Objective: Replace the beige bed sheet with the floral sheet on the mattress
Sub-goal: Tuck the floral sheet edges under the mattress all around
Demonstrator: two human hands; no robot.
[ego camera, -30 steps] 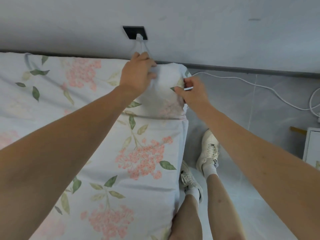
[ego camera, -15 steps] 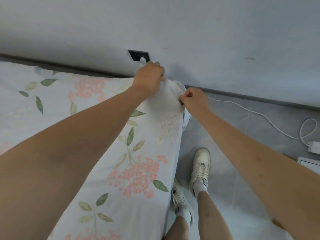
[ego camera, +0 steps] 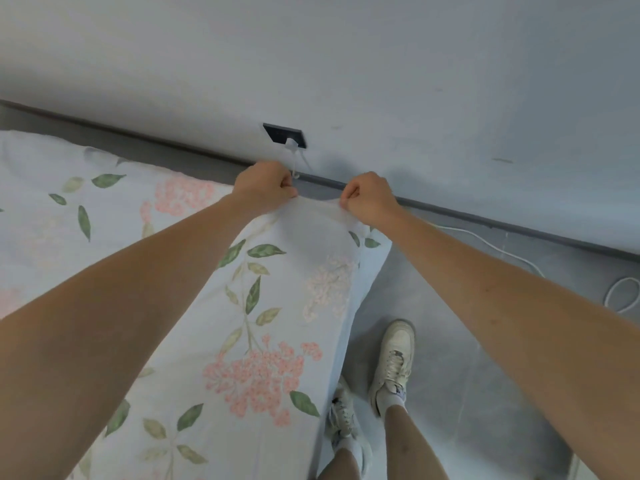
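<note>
Both hands fisted on the far edge of the floral sheet (ego camera: 263, 341) at the mattress corner by the wall: left hand (ego camera: 265, 183) has fabric bunched in curled fingers, right hand (ego camera: 369, 199) pinches the same edge, a short span of cloth stretched between them. Sheet covers the mattress top w/ the print up; near the corner it's flipped, pale underside showing. No beige sheet in view, so can't tell where it is. Risks, IMO: wall socket (ego camera: 285, 135) w/ white plug and cable (ego camera: 485, 239) sits just beyond the left knuckles, so a hard pull up or back could snag the cord or yank the plug. Uneven pull btwn hands prob skews the corner, leaves wrinkles. Shoes (ego camera: 393, 362) are tight against the bed side, so leaning further fwd = balance issue.
</note>
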